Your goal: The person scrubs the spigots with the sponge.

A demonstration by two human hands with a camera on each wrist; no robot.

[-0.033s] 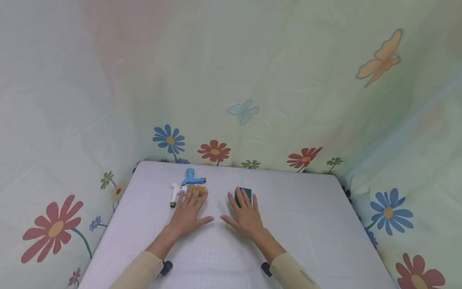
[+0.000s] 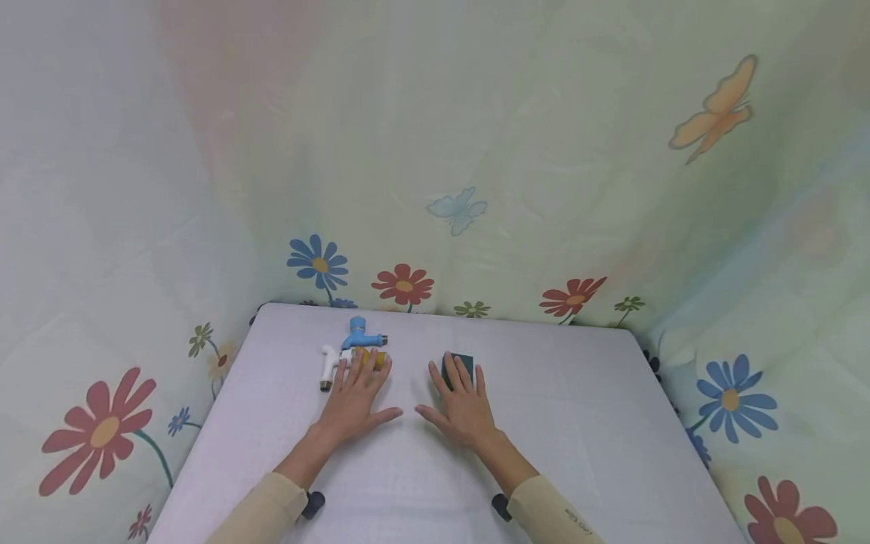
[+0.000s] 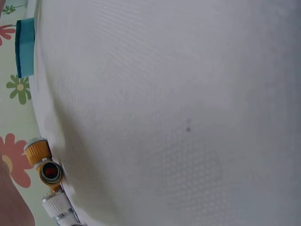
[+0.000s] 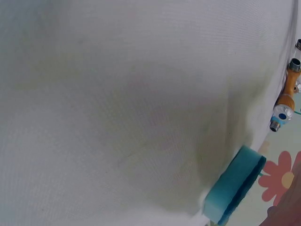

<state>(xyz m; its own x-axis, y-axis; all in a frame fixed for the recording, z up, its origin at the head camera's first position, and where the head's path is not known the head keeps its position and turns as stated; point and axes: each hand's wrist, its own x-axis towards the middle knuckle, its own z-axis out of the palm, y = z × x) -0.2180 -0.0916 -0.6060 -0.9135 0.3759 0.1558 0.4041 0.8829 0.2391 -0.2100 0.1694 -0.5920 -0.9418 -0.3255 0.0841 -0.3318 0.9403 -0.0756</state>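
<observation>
My left hand (image 2: pixel 351 404) is spread out, fingers straight and thumb pointing inward, and its fingertips overlap a yellow tap (image 2: pixel 381 360) in the head view. Beside those fingers lies a white tap (image 2: pixel 328 366); a blue tap (image 2: pixel 363 338) lies just beyond. My right hand (image 2: pixel 467 408) is spread in the same way, with its fingers over a sponge (image 2: pixel 465 361) and partly hiding it. The right wrist view shows the sponge's light blue side (image 4: pixel 233 186) and its dark scouring layer. Neither hand grips anything.
All of this is on a table with a white cloth (image 2: pixel 578 423). Behind and at both sides hangs a pale curtain (image 2: pixel 557 151) printed with flowers and butterflies. Small black devices (image 2: pixel 313 505) show at both wrists, by the beige sleeves (image 2: pixel 261 506).
</observation>
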